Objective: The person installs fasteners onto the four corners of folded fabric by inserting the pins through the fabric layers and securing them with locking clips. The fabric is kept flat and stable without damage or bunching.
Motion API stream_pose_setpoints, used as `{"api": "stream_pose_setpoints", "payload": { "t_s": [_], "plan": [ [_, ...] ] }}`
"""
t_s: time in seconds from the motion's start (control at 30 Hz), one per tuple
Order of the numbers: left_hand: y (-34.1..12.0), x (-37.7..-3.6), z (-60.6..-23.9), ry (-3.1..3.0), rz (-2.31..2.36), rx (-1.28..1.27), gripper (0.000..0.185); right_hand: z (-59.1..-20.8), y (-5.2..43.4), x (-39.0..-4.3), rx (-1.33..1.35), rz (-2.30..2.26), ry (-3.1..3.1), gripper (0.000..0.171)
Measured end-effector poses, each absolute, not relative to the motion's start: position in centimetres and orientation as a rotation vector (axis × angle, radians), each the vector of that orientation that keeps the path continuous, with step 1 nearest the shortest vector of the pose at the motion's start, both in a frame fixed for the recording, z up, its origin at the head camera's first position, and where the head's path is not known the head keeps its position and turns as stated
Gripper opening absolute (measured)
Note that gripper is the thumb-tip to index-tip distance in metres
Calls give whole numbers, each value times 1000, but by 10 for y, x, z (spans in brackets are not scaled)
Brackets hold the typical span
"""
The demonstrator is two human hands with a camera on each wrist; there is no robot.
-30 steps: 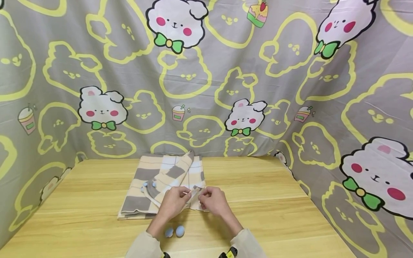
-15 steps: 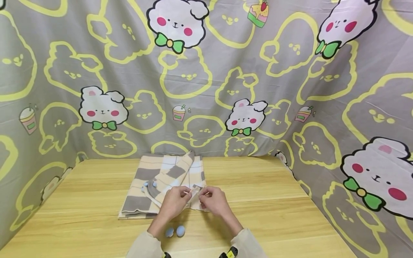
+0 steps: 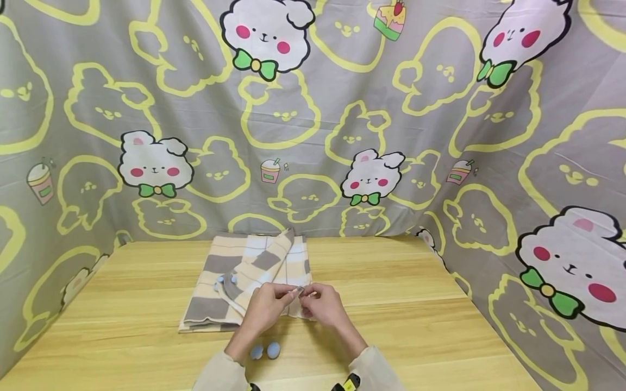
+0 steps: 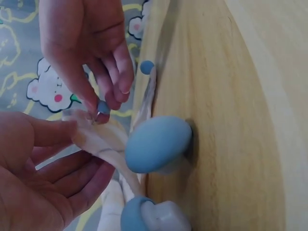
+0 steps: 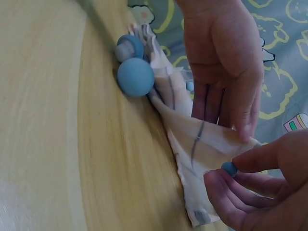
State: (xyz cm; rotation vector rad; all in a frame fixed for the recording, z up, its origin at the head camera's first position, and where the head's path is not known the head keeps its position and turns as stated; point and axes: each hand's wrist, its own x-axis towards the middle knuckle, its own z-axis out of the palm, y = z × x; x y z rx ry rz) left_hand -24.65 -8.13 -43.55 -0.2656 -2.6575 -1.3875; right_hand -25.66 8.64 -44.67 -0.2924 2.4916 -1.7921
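A plaid cloth [image 3: 215,266] in beige, grey and white lies folded on the table, one flap turned diagonally over it. My left hand [image 3: 266,304] pinches its raised near right corner between thumb and fingers. Opposite, my right hand [image 3: 323,304] pinches a small blue rounded piece [image 5: 229,168] right at that corner. In the left wrist view, a thin, pale part below this blue piece [image 4: 103,107] meets the cloth; whether it pierces the fabric cannot be seen. Two blue mushroom-shaped clips [image 3: 273,350] lie on the wood between my forearms, one tipped with its pale stem showing [image 4: 166,215].
Several small blue pieces [image 3: 220,279] sit on the grey band of the turned flap, left of my hands. The wooden table [image 3: 391,304] extends to both sides. A patterned curtain [image 3: 303,163] encloses its back and sides.
My left fingers have brought the cloth corner slightly right, up to the right fingertips, so the gap between the hands has narrowed. The two loose blue clips have stayed put.
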Motion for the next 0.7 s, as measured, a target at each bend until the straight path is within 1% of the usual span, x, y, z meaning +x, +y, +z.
{"api": "stream_pose_setpoints", "payload": {
  "t_s": [0.17,0.3,0.37,0.57,0.6,0.7],
  "plan": [
    [-81,-247,-435,-2626,-1393,-253,18,-447,87,-257,-258,-1887,2376,15],
    [-80,-247,-435,-2591,-1398,-261,9,-445,87,-256,-223,-1952,2262,17],
    [-80,-247,-436,-2578,-1411,-271,8,-444,86,-255,-199,-1972,2216,19],
    [-78,-246,-437,-2555,-1438,-264,12,-443,86,-255,-150,-1969,2168,35],
    [-78,-246,-438,-2554,-1432,-272,13,-443,86,-254,-149,-1962,2171,36],
    [-76,-246,-438,-2561,-1423,-270,14,-445,85,-255,-152,-1963,2172,31]
  ]
}}
